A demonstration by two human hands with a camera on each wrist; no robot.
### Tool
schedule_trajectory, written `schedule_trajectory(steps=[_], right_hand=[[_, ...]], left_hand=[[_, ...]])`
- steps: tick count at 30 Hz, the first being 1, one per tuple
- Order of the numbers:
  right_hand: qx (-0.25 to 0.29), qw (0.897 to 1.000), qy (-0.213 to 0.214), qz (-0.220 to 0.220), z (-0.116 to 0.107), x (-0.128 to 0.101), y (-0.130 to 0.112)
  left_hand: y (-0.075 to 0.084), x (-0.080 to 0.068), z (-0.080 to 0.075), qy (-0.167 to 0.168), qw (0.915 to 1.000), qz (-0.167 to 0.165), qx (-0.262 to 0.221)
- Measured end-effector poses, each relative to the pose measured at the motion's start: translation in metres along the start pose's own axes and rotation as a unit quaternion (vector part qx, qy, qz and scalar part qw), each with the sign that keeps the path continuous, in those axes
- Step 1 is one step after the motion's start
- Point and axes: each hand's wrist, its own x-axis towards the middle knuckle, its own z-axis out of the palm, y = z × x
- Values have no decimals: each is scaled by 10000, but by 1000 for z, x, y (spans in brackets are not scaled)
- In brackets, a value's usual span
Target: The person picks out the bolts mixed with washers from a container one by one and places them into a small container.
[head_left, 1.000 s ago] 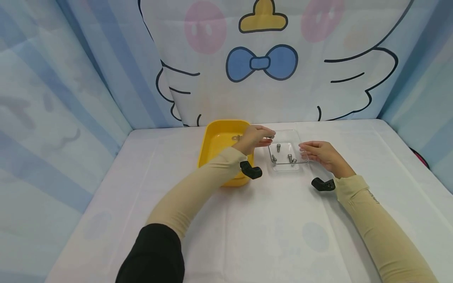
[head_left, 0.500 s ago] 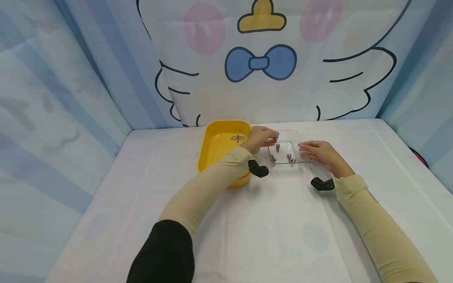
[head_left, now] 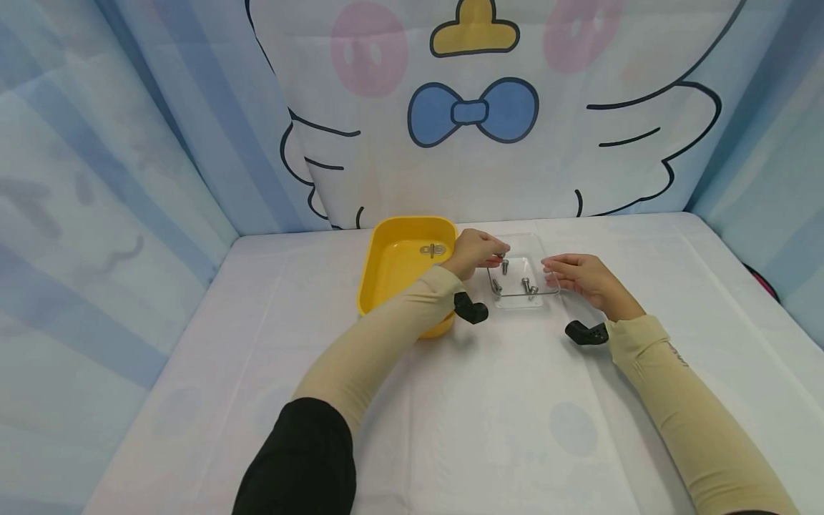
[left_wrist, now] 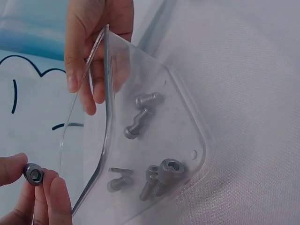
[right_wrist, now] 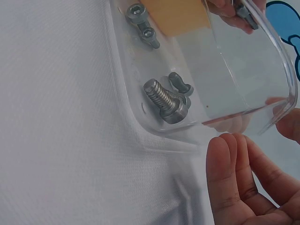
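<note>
My left hand (head_left: pixel 475 252) is over the left side of a clear plastic box (left_wrist: pixel 108 84), pinching a hex-socket bolt (left_wrist: pixel 33 174) between thumb and fingertips. In the left wrist view, the socket end of that bolt faces the camera. My right hand (head_left: pixel 589 282) holds the box's right side at the rim, thumb (right_wrist: pixel 287 124) and fingers on either side of the wall. Several metal bolts lie on the box floor, among them a thick bolt (right_wrist: pixel 165 102) and a smaller one (right_wrist: pixel 180 83) beside it.
Left of the box stands a yellow tray (head_left: pixel 394 279), partly hidden by my left forearm, with small metal pieces (head_left: pixel 433 249) near its far end. A white cloth (head_left: pixel 489 422) covers the table. Behind it hangs a printed curtain (head_left: pixel 473 168).
My left hand has moved slightly right, away from the yellow tray and over the clear box, with the bolt in its fingertips. The right hand has stayed at the box's rim.
</note>
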Motion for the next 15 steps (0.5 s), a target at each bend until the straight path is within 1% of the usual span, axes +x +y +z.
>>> schedule_trajectory(steps=[10, 15], right_hand=[[6, 10000, 19, 34, 0, 2, 1], [-31, 10000, 24, 68, 0, 2, 1]], left_hand=[[0, 2, 0, 8, 10000, -21, 19], [-1, 3, -2, -48, 9999, -31, 100]])
